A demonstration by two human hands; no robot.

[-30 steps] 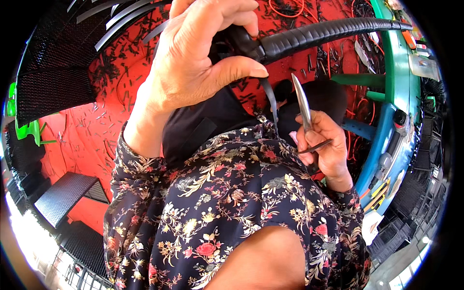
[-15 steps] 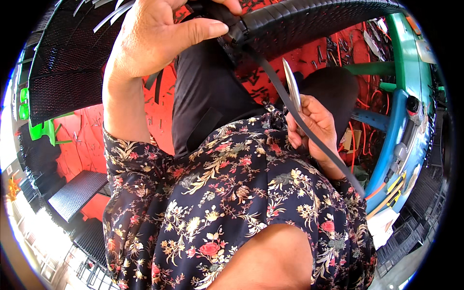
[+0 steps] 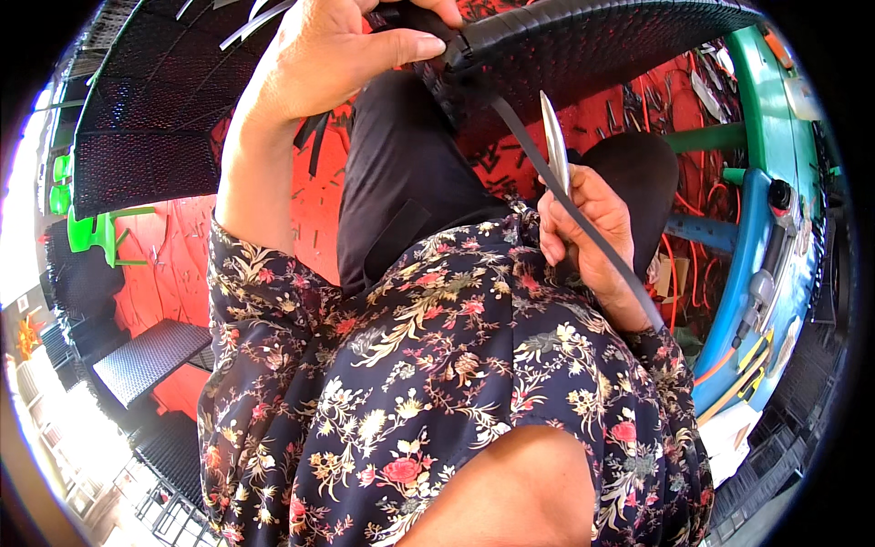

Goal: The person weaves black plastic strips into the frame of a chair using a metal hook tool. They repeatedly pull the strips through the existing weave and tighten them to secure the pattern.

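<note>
My left hand (image 3: 333, 64) is closed round the wrapped black edge of a woven panel (image 3: 583, 41), its thumb pressed near a corner; some of its fingers are cut off by the top of the view. From that corner a flat black strip (image 3: 540, 164) hangs slantwise down to the right, passing in front of my right hand (image 3: 594, 219). That hand is closed on a shiny, pointed metal tool (image 3: 553, 137), tip upward and apart from the panel. Its handle end is hidden in the fingers. Loose strip ends (image 3: 314, 141) dangle below my left wrist.
Another dark woven piece (image 3: 146, 128) stands at the left, near a green plastic stool (image 3: 91, 228). A green and blue table (image 3: 743, 273) at the right carries tools and a cable. Black scraps litter the red floor (image 3: 314, 210). A woven panel (image 3: 150, 360) lies lower left.
The view has shifted slightly, so most things sit a little farther right. My left hand keeps its hold on the edge; the pointed tool stays in my right hand, now tilted more upright.
</note>
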